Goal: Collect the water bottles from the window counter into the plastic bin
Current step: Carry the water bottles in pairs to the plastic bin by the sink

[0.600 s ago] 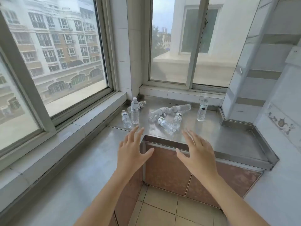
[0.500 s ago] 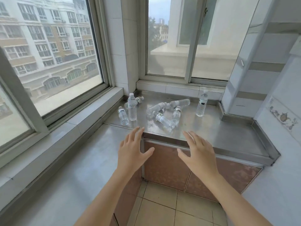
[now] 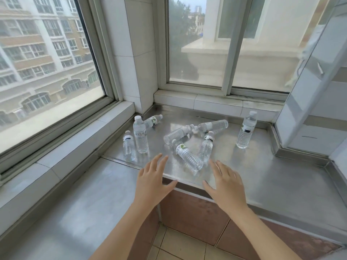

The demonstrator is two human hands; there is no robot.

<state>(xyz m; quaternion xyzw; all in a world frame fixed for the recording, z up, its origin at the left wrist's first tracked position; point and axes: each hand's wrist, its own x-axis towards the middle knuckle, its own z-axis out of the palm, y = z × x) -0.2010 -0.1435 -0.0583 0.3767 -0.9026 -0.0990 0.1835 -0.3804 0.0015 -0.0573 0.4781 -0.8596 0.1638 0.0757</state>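
Observation:
Several clear water bottles are on the steel window counter [image 3: 253, 166]. A tall bottle [image 3: 140, 135] and a small one [image 3: 128, 146] stand upright at the left, with another bottle [image 3: 153, 121] lying behind them. Several lie in a cluster in the middle, the nearest bottle [image 3: 188, 156] pointing toward me. One upright bottle [image 3: 246, 131] stands apart at the right. My left hand [image 3: 152, 180] and my right hand [image 3: 226, 182] hover open over the counter's front edge, just short of the cluster, holding nothing. No plastic bin is in view.
Large windows run along the left and the back, each with a tiled sill [image 3: 78, 139]. A tiled corner pillar [image 3: 135, 53] stands behind the bottles. A slanted white wall [image 3: 309, 91] borders the counter at the right. A brown cabinet front [image 3: 193, 216] and floor tiles lie below.
The view has closed in on the counter and the bottles appear larger. Both hands have reached forward, their fingertips now over the counter edge near the closest lying bottle.

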